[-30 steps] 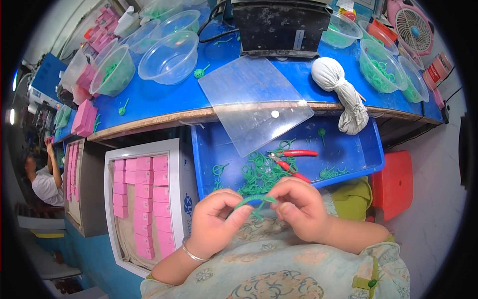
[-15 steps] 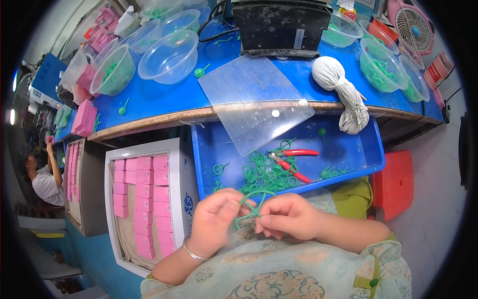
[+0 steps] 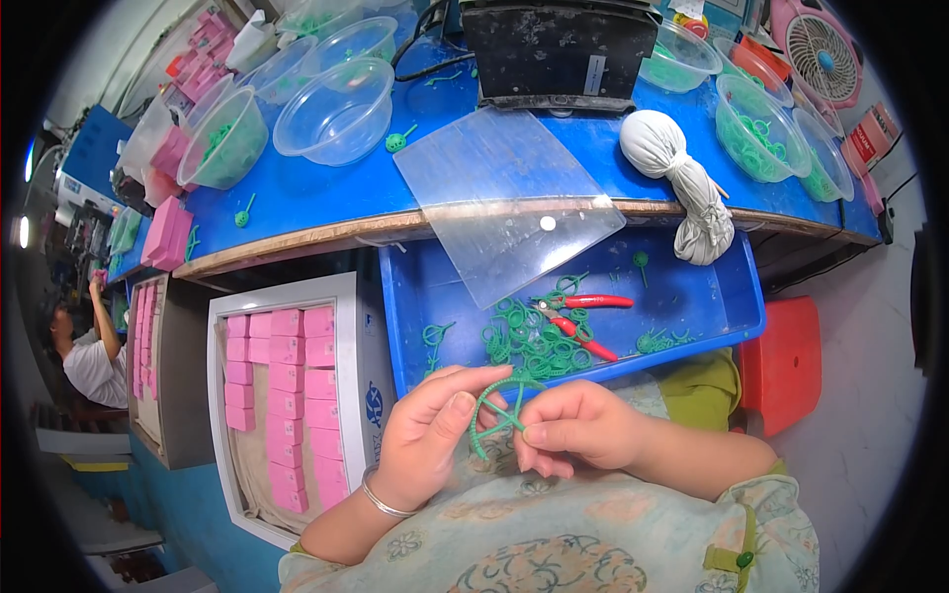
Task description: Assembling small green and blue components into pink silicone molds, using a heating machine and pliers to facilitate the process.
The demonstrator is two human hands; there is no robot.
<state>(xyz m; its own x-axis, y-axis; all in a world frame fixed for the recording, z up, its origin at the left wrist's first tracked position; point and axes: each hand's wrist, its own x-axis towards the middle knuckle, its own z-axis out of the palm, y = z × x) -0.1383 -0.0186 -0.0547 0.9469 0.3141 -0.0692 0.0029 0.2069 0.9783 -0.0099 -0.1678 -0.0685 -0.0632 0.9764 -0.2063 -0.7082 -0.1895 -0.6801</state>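
Both my hands are together above my lap, just in front of the blue tray [image 3: 712,341]. Between them is a thin green piece [image 3: 494,427], a beaded curved band with straight spokes meeting near one side. My right hand [image 3: 578,430] pinches it where the spokes meet, between thumb and fingers. On the other side, my left hand [image 3: 430,435] has its thumb and fingers around the curved band. Inside the tray lie many small green rings [image 3: 539,341] in a heap, with red-handled cutters [image 3: 593,301] resting on them.
A clear sheet [image 3: 504,212] slants from the blue table [image 3: 415,183] over the tray. A white cloth bundle [image 3: 667,163] hangs off the table edge. Clear bowls [image 3: 336,119] stand behind. Pink blocks [image 3: 287,381] fill a white-framed box at left; a red stool [image 3: 791,361] is at right.
The green piece has turned, and its spokes now face up more plainly. My left fingers have stretched out further along its band. My right hand keeps its pinch.
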